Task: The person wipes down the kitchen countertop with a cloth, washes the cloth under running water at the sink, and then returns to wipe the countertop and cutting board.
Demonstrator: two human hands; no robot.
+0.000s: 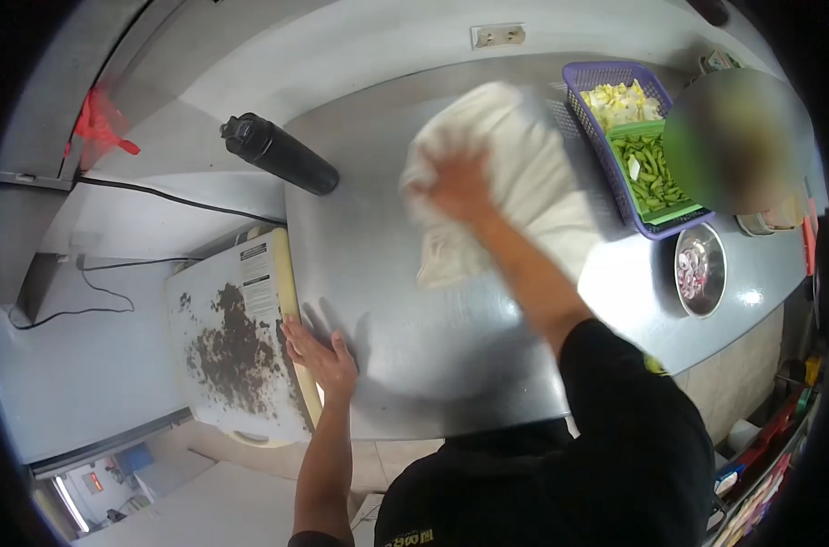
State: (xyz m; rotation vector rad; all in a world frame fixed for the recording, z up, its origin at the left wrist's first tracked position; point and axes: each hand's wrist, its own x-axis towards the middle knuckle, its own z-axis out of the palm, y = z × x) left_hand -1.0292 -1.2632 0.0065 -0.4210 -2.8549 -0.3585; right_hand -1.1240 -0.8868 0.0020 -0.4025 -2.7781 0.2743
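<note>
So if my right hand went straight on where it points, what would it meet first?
Beyond the white cloth under it, your right hand would probably meet the wall behind the metal table first; blur and depth leave that uncertain.

We see a pale wall [341, 55] with a socket [498, 36] above a shiny metal worktop [451, 365], beige floor tiles [732, 381] below, and bright glare [638, 287] across the metal.

R hand [457, 180] splayed fwd, blurred; L hand [328, 362] closer in.
</note>
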